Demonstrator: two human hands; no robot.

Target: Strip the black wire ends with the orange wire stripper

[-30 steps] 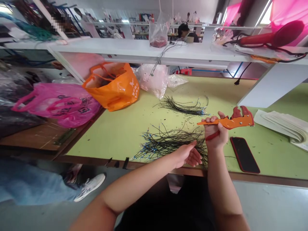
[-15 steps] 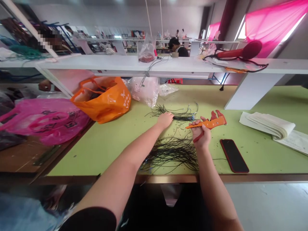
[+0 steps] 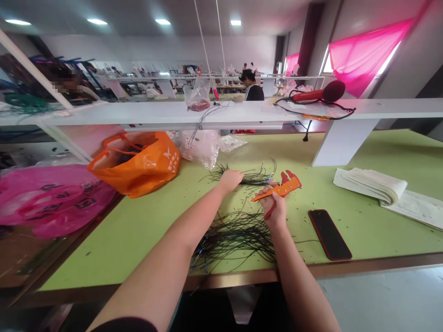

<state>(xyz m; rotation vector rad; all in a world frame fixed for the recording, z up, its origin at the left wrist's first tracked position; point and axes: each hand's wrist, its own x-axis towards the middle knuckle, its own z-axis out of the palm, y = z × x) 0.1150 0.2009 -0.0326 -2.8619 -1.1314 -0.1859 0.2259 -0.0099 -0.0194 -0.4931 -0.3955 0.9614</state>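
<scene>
A person in black sleeves sat at a green desk (image 3: pixel 114 244), both bare arms stretched over it. The left hand (image 3: pixel 231 180) lay palm down across the middle of the far bundle (image 3: pixel 254 179), a loose sheaf of thin black wires with blue bits at its right end; from where I stood I could not tell whether its fingers had closed on the wires. The right hand (image 3: pixel 276 210), turned palm up, had its fingers wrapped around the handle of an orange and red tool (image 3: pixel 286 186), whose head pointed up and to the right, near the far bundle's right end. Closer to the person, the near bundle (image 3: pixel 238 235), a wider tangle of black wires, spread between the two forearms. Small dark scraps (image 3: pixel 245 199) dotted the desk. Right of the tool lay a dark phone (image 3: pixel 330 234) with a red edge, and beyond it some folded paper (image 3: pixel 375 184). At the far left an orange bag (image 3: pixel 145 166) stood beside a pink bag (image 3: pixel 74 196). A white shelf (image 3: pixel 145 112) crossed the back, holding a red device (image 3: pixel 308 95) with a black round end
</scene>
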